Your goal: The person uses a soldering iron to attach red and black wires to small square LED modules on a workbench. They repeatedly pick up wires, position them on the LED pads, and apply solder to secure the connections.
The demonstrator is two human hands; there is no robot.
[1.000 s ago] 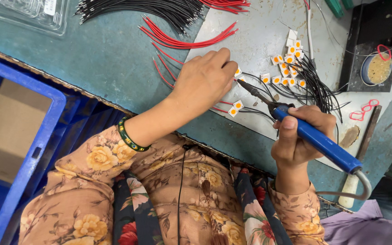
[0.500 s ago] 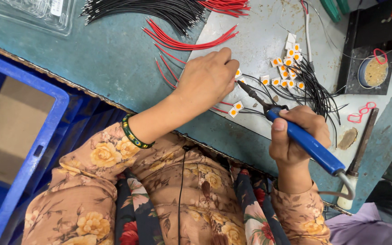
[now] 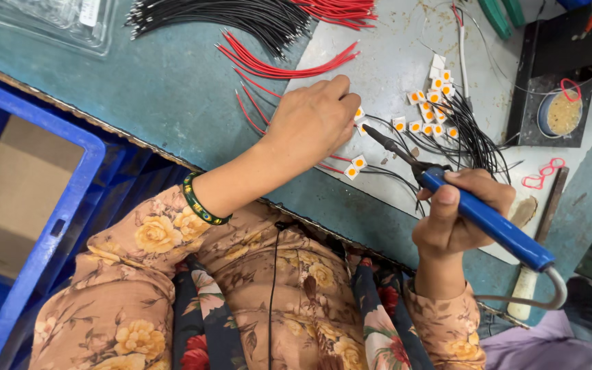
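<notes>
Our right hand (image 3: 457,216) is wrapped in a closed fist around the blue handle of the soldering iron (image 3: 484,219), thumb pressed along the top, and the dark tip points up and away from those fingers toward the left hand. Our left hand (image 3: 313,123) lies knuckles-up on the grey work mat (image 3: 392,55), fingers curled in and pinched together at their tips; right at those fingertips sits a small white square part with an orange centre (image 3: 359,113), though we cannot tell whether the fingers actually grip it or only press on it. The iron's tip hovers just beside those fingertips, on the side nearest the right hand. Just below the left fingers lies another pair of the same small squares (image 3: 355,166) with thin black wires (image 3: 474,137) running off them. Beyond the iron's tip, away from both hands, a cluster of more orange-centred squares (image 3: 433,109) is scattered on the mat, tangled with the black wires. Past the left knuckles, loose red wires (image 3: 282,67) fan across the teal table (image 3: 138,82), and farther off lies a bundle of black leads (image 3: 241,17). Far beyond the right fingers stands a small round tin (image 3: 562,113) on a dark tray.
</notes>
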